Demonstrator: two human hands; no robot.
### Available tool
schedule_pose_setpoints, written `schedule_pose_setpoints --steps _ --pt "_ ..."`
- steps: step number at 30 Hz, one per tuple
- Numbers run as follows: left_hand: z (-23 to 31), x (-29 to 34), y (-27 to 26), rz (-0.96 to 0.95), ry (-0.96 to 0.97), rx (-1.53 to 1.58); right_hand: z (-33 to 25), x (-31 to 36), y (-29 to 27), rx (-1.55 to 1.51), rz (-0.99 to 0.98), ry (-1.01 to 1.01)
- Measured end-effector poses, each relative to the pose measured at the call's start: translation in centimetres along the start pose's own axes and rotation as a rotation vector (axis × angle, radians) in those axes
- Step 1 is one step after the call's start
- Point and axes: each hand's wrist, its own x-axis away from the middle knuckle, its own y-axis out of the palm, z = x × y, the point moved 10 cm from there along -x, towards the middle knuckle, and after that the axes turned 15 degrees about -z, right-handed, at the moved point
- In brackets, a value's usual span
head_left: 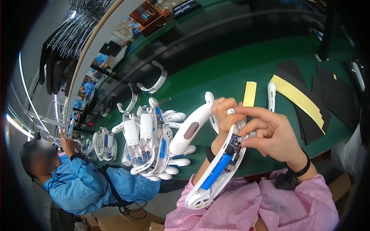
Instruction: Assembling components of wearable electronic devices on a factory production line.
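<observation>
A white curved device housing [197,199] is held tilted in front of my chest, its inner side exposed. Inside it sit a blue cylindrical battery [216,172] and a dark circuit board [234,143]. My left hand [224,112] is closed around the housing's upper end, its fingers partly hidden. With my right hand [271,133] I grip the same end, index finger at the tip and thumb against the board's edge. A white curved cover with a brownish oval window [191,131] lies beside my left hand; whether that hand touches it I cannot tell.
Several white device parts [146,127] are heaped on the green table [185,90] to the left. Yellow strips [250,94] and black sheets [304,102] lie to the right, near a slim white part [271,96]. A co-worker in blue [96,181] sits at left.
</observation>
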Motion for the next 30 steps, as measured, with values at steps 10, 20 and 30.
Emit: schedule_pose_setpoints --steps 10,20,30 --pt "-1.6 -0.7 3.0 -0.131 0.021 0.169 0.3 0.9 -2.0 -0.051 0.173 -0.036" --pt "-18.3 1.1 14.7 -1.325 -0.410 -0.103 7.1 16.0 -14.5 0.620 0.935 -0.098" --pt "-32.4 -1.0 6.8 -0.567 -0.430 -0.642 8.4 19.9 -10.9 1.099 0.935 -0.105"
